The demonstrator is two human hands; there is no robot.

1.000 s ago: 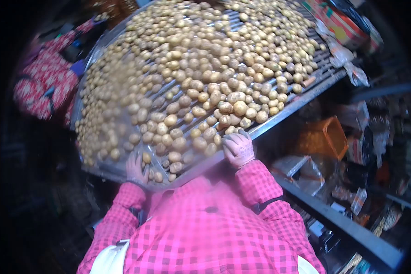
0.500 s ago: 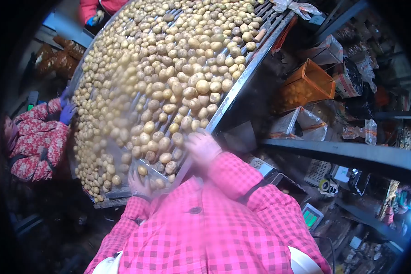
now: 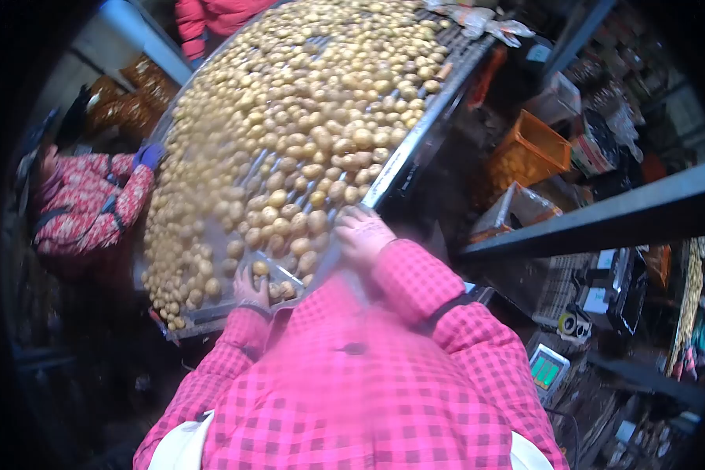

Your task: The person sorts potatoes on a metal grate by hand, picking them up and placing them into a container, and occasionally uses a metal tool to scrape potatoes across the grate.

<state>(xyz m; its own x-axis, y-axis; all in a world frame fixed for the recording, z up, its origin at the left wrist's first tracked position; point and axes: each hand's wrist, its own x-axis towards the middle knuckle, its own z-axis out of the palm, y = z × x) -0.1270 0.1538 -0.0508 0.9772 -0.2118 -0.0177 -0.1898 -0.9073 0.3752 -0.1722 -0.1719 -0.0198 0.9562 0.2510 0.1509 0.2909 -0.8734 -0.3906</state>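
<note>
Many potatoes [image 3: 298, 141] cover a large slatted sorting table with a metal rim [image 3: 427, 125]. My right hand [image 3: 363, 236] lies on that rim near its front corner, fingers spread and no potato in them. At the front of the table, my left hand [image 3: 251, 290] points its parted fingers up beside a single potato [image 3: 260, 268]; it holds nothing I can see. A metal divider [image 3: 280, 269] runs between this corner and the bulk of the potatoes. A blurry patch hides part of the left side of the pile.
Across the table to the left stands a person in a red floral jacket [image 3: 90, 200], with a purple glove [image 3: 147, 155] at the edge. Another person's red sleeve [image 3: 192, 27] shows at the back. To the right are an orange crate [image 3: 529, 145], a steel beam [image 3: 603, 207] and a scale display [image 3: 548, 368].
My view has shifted, so the table sits differently in it. My right hand has moved from beside the potatoes onto the rim. The person at left has moved a gloved hand along the edge.
</note>
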